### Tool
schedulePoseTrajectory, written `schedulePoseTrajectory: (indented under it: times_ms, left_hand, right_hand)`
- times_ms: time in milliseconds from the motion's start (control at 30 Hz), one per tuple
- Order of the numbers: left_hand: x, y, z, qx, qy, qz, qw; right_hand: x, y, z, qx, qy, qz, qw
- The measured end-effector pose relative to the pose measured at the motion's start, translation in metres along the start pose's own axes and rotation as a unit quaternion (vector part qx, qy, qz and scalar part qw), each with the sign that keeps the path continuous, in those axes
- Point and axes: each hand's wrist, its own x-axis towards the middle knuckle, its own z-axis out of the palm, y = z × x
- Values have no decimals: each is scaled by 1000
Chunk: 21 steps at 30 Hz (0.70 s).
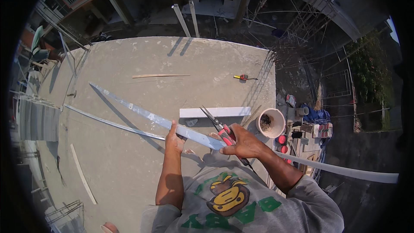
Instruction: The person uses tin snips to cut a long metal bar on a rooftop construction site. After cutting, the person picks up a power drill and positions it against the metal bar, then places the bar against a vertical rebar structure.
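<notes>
My left hand (174,140) is wrapped round a long, flat pale metal strip (142,114), which slants from the upper left across my body toward the lower right. My right hand (241,144) is closed on red-and-black handled snips (225,133) whose long jaws point up and left; its thumb rests at the strip, and whether it also grips the strip is unclear. A second thin metal length (108,121) lies below the strip on the concrete slab (108,159). A white rectangular bar (235,111) lies just beyond the snips.
A bucket (270,123) with dark contents stands right, beside clutter (319,130) at the slab's edge. A tape measure (241,77) and wood slats (159,75) lie on the slab. Another person (41,47) is at the far left edge among poles. Scaffolding (297,21) rises beyond.
</notes>
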Motion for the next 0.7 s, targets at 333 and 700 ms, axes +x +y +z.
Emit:
schedulePoseTrajectory:
  times_ms: [333,700]
  left_hand:
    - [81,79,-17,-128,-40,-38,990]
    - [103,138,-29,-107,-65,-77,989]
  right_hand:
    - [23,-46,-3,-26,17,140,990]
    - [44,-73,51,-304,216,155,915]
